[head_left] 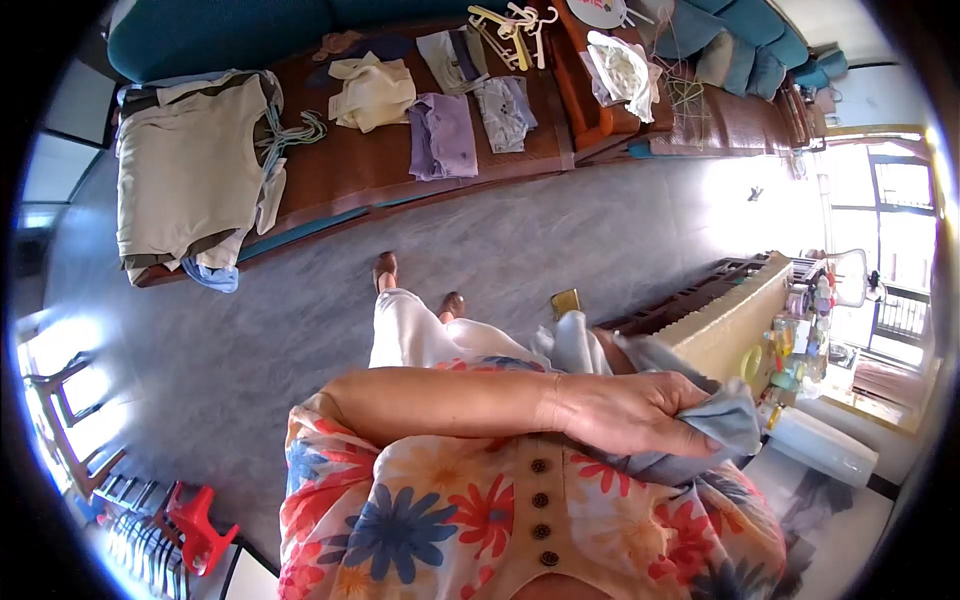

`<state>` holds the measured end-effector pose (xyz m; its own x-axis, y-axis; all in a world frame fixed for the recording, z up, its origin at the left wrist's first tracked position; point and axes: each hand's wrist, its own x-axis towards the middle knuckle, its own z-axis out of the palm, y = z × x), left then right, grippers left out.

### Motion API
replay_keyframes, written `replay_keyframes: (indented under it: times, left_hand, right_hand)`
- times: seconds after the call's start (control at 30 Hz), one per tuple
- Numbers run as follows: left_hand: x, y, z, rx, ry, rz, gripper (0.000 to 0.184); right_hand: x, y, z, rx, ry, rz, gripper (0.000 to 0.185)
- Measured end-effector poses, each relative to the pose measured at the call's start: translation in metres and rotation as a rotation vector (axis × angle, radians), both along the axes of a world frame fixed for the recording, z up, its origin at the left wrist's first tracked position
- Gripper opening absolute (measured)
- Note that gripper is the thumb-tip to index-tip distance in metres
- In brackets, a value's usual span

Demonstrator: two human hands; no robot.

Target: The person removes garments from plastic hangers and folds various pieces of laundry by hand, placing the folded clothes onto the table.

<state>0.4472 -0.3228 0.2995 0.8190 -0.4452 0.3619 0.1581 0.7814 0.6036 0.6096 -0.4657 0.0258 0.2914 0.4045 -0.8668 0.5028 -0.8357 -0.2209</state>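
My left hand (pixel 640 412) reaches across my body to the right side, its fingers closed on a grey cloth (pixel 727 415). The cloth bunches up beyond the fingertips and hangs behind the hand. More of the grey cloth (pixel 575 345) shows above the wrist. My right hand is mostly hidden behind the cloth and the other hand; only a strip of skin (pixel 617 353) shows there, and its fingers cannot be seen. Folded clothes lie on the brown bench: a purple garment (pixel 443 137), a cream one (pixel 372 92) and a stack of beige shirts (pixel 190 170).
Hangers (pixel 515 35) lie at the back of the bench (pixel 350 165). White cloths (pixel 625 75) rest on its armrest. A tan-topped cabinet (pixel 710 315) stands close on the right. A red stool (pixel 200 525) is at the lower left, on the grey floor (pixel 300 310).
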Motion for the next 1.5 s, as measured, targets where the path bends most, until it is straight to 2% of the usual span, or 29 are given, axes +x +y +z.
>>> replay_keyframes:
  times: [0.07, 0.17, 0.33, 0.47, 0.6, 0.63, 0.67, 0.7, 0.73, 0.77, 0.83, 0.87, 0.9, 0.93, 0.97, 1.0, 1.03, 1.07, 1.1, 1.13, 1.17, 1.2, 1.23, 1.33, 1.37, 1.47, 1.5]
  left_hand:
    - [0.005, -0.005, -0.006, 0.156, 0.039, -0.037, 0.043]
    - [0.014, -0.021, -0.009, 0.109, 0.037, -0.081, 0.048]
    - [0.030, -0.030, 0.000, 0.126, 0.080, -0.142, 0.046]
    - [0.035, -0.040, -0.006, 0.150, 0.121, -0.165, 0.041]
    - [0.044, -0.041, -0.020, 0.184, 0.201, -0.053, 0.039]
    - [0.050, -0.036, -0.025, 0.153, 0.243, -0.087, 0.029]
    - [0.059, -0.034, -0.036, 0.306, 0.285, 0.005, 0.027]
    - [0.071, -0.039, -0.060, 0.340, 0.409, 0.063, 0.025]
    - [0.079, -0.026, -0.068, 0.362, 0.514, 0.105, 0.024]
    - [0.081, -0.006, -0.074, 0.555, 0.525, 0.234, 0.026]
    - [0.098, 0.014, -0.136, 0.756, 0.685, 0.374, 0.029]
    - [0.097, 0.035, -0.178, 0.916, 0.346, 0.552, 0.030]
    - [0.094, 0.059, -0.208, 0.857, 0.710, 0.574, 0.031]
    - [0.078, 0.090, -0.202, 0.974, 0.843, 0.620, 0.034]
    - [0.059, 0.116, -0.221, 0.750, 0.895, 0.709, 0.035]
    - [0.037, 0.141, -0.227, 0.915, 0.941, 0.860, 0.043]
    - [0.017, 0.166, -0.251, 0.721, 1.124, 0.925, 0.042]
    - [-0.005, 0.186, -0.261, 0.639, 1.252, 1.056, 0.045]
    - [-0.031, 0.207, -0.266, 0.417, 1.277, 1.094, 0.049]
    - [-0.055, 0.229, -0.276, 0.337, 1.314, 1.153, 0.041]
    - [-0.071, 0.235, -0.264, 0.210, 1.267, 1.236, 0.031]
    - [-0.081, 0.233, -0.239, 0.240, 1.259, 1.234, 0.022]
    - [-0.083, 0.233, -0.235, 0.222, 1.213, 1.240, 0.020]
    - [-0.071, 0.228, -0.218, 0.089, 1.091, 1.239, 0.018]
    - [-0.061, 0.223, -0.209, 0.034, 1.049, 1.236, 0.018]
    - [-0.031, 0.193, -0.163, -0.045, 0.931, 1.098, 0.018]
    - [-0.021, 0.179, -0.145, -0.007, 0.880, 1.036, 0.018]
  right_hand:
    - [-0.028, -0.011, 0.017, 0.198, 0.054, -0.222, 0.090]
    - [-0.069, -0.010, 0.038, 0.441, 0.141, -0.472, 0.084]
    - [-0.094, 0.000, 0.050, 0.593, 0.207, -0.625, 0.074]
    - [-0.086, -0.033, 0.072, 0.517, 0.252, -0.615, 0.066]
    - [-0.045, -0.087, 0.104, 0.206, 0.255, -0.415, 0.059]
    - [-0.034, -0.094, 0.110, 0.154, 0.238, -0.364, 0.057]
    - [-0.024, -0.094, 0.112, 0.143, 0.203, -0.347, 0.055]
    - [-0.018, -0.089, 0.114, 0.187, 0.170, -0.366, 0.053]
    - [-0.017, -0.078, 0.113, 0.324, 0.140, -0.471, 0.052]
    - [-0.019, -0.057, 0.112, 0.496, 0.134, -0.589, 0.050]
    - [-0.030, -0.016, 0.098, 0.826, 0.202, -0.793, 0.047]
    - [-0.036, 0.001, 0.086, 0.963, 0.282, -0.888, 0.045]
    - [-0.040, 0.014, 0.074, 1.075, 0.393, -0.993, 0.043]
    - [-0.037, 0.022, 0.060, 1.037, 0.513, -1.115, 0.042]
    - [-0.025, 0.025, 0.043, 0.638, 0.663, -1.445, 0.035]
    - [-0.016, 0.019, 0.071, 0.702, 0.789, -1.268, 0.035]
    - [-0.006, 0.013, 0.099, 0.774, 0.904, -1.090, 0.039]
    - [0.011, -0.006, 0.098, 0.842, 0.556, -1.196, 0.037]
    - [0.030, -0.021, 0.121, 0.958, 0.544, -1.341, 0.038]
    - [0.067, -0.061, 0.106, 1.213, 0.548, -1.346, 0.041]
    - [0.088, -0.085, 0.120, 1.377, 0.783, -1.500, 0.040]
    - [0.112, -0.103, 0.115, 1.506, 0.751, -1.518, 0.038]
    - [0.120, -0.106, 0.122, 1.585, 0.799, -1.416, 0.044]
    - [0.121, -0.085, 0.145, 1.309, 0.480, -1.319, 0.050]
    - [0.116, -0.075, 0.152, 1.057, 0.246, -1.293, 0.050]
    - [0.132, -0.071, 0.108, 0.594, -0.437, -0.837, 0.044]
    - [0.117, -0.056, 0.106, 0.843, -0.464, -0.642, 0.041]
